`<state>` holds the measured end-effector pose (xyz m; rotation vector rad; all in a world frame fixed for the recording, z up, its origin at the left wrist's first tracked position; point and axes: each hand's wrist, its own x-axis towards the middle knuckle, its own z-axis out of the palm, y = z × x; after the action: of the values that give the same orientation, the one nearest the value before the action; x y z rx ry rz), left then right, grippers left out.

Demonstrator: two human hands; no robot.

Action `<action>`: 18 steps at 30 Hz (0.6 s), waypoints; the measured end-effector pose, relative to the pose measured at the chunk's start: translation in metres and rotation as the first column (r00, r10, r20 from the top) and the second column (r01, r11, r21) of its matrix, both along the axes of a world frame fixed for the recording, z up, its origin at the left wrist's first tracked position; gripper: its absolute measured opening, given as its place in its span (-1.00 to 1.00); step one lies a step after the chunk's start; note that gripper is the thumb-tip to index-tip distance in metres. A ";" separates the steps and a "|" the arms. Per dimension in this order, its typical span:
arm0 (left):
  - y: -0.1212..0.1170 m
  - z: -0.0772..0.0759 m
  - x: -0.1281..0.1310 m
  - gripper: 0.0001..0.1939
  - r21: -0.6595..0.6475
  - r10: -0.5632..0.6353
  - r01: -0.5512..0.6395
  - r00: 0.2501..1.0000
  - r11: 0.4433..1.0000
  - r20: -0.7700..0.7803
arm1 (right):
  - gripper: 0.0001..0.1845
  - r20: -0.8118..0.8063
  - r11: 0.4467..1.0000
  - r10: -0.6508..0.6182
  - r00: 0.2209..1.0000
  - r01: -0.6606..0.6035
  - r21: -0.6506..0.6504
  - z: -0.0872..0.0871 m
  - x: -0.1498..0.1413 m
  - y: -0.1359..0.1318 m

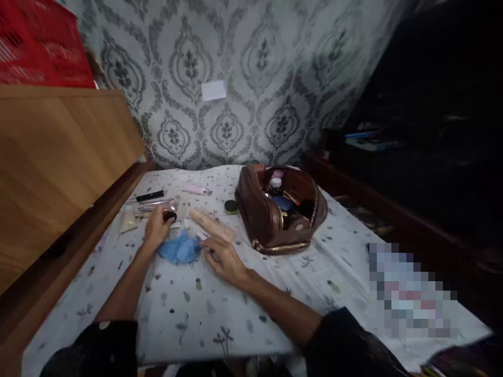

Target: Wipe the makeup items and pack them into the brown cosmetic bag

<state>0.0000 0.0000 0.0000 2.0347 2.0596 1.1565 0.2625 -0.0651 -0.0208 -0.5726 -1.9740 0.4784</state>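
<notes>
Two bare hands reach over the left half of the desk point(188, 324), whose printed cover shows bare along the near edge. Nearest you, your right grip point(225, 257) appears closed, fingertips drawn together on the right end of a blue cloth point(179, 249); slightly farther off, your left grip point(156, 229) appears closed on a dark round item point(170, 215), too small to identify. Possible faults: a hard pull on the cloth might sweep its small neighbours out of place, because they lie so near it; the round item might drop, because only your fingertips seem to bear on it. Relative to the grips, the cloth lies between them, touching the right; the round item sits at the left fingertips, just beyond the cloth. Beyond your right grip, note a peach tube point(212, 225), slantwise; toward the desk's left edge, a cream tube point(127, 221). Near the far right corner stands a brown bag point(255, 209), mouth agape, with a dark green container point(230, 206) beside it. Toward the far left corner, observe a black stick point(150, 196) and, farther, a pink tube point(195, 189).
</notes>
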 end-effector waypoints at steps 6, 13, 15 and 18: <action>-0.008 0.008 0.021 -0.63 0.082 -0.178 0.166 0.968 0.983 0.177 | -0.69 -0.050 0.965 -0.053 0.997 0.038 -0.258 -0.002 0.000 0.000; -0.032 0.028 0.065 -0.53 -0.070 -0.308 0.478 0.665 0.876 0.680 | -0.41 -0.185 0.879 -0.125 0.975 0.023 -0.476 -0.006 0.000 0.005; -0.040 0.031 0.079 -0.54 -0.091 -0.319 0.550 0.602 0.830 0.732 | -0.34 -0.198 0.878 -0.106 0.974 -0.001 -0.478 -0.007 0.002 0.005; -0.050 0.032 0.095 -0.58 -0.117 -0.363 0.636 0.571 0.763 0.736 | -0.38 -0.198 0.905 -0.138 0.970 0.042 -0.423 -0.004 0.004 0.005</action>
<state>0.0952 -0.0500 0.0322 1.5110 1.0968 1.0499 0.2668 -0.0598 -0.0250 -0.8351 -1.6258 0.8794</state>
